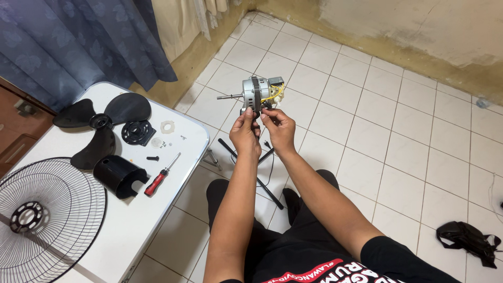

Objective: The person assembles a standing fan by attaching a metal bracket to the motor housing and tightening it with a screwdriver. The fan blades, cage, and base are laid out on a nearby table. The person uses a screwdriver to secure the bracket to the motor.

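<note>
Holding: both hands raised in front of the seated person, pinching the underside of a fan motor (257,92) over the tiled floor (398,157).
Left hand (245,131): fingers closed on the motor's lower black mount, thumb and forefinger at its bottom edge.
Right hand (279,128): fingers curled and closed just beside the left, gripping the same lower part, near the yellow wires (276,94).
Motor position: directly above both sets of fingertips, touching them, well clear of the table (131,220).
Long axis: roughly level, running left to right in the view; the shaft (229,97) sticks out to the left, the wired end points right.
Nearer hand: both touch it; the left sits under the shaft side, the right under the wired side.
Below the hands: a black stand (251,173) and a thin cord lie on the floor between the knees.
Table edge: its rounded corner lies left of the left forearm, near but apart.
On the table: a black blade (99,128), a round black hub plate (138,132), a black cover (119,175), a red-handled screwdriver (160,178), small screws and a white ring (167,126), and a wire grille (47,220) hanging over the near end.
Open room: wide bare tile to the right and ahead; a black strap bag (469,241) lies far right, well apart.
</note>
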